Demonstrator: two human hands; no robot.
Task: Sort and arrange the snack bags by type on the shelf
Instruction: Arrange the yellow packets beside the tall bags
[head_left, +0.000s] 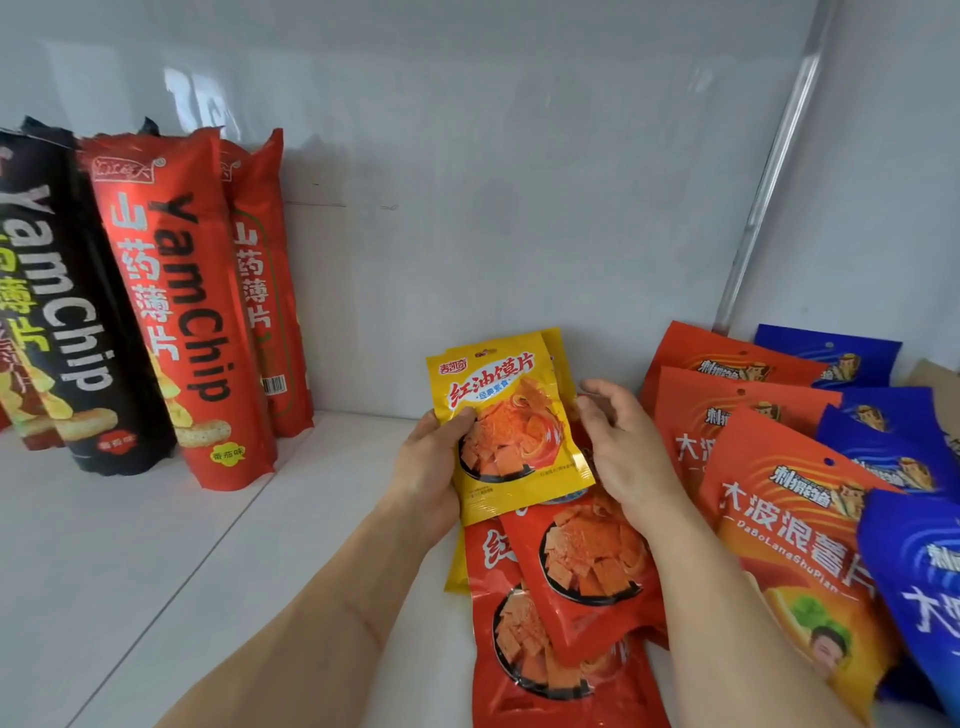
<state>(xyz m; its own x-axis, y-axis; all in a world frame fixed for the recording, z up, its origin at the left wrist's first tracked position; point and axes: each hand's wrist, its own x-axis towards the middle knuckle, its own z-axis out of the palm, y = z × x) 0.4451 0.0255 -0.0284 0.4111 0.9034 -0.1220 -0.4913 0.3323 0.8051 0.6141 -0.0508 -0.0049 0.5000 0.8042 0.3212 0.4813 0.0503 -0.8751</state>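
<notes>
My left hand grips the left edge of a small yellow snack bag, thumb on its front, with a second yellow bag close behind it. My right hand hovers at the bag's right edge with fingers loosely curled; whether it touches the bag I cannot tell. Below lie two small red bags of the same snack, overlapping flat on the white shelf. Another yellow bag's edge peeks out under them.
Tall YamChip tubes stand at the back left: a black one and two red ones. On the right, orange chip bags and blue chip bags lean in overlapping rows. A glossy white wall backs the shelf.
</notes>
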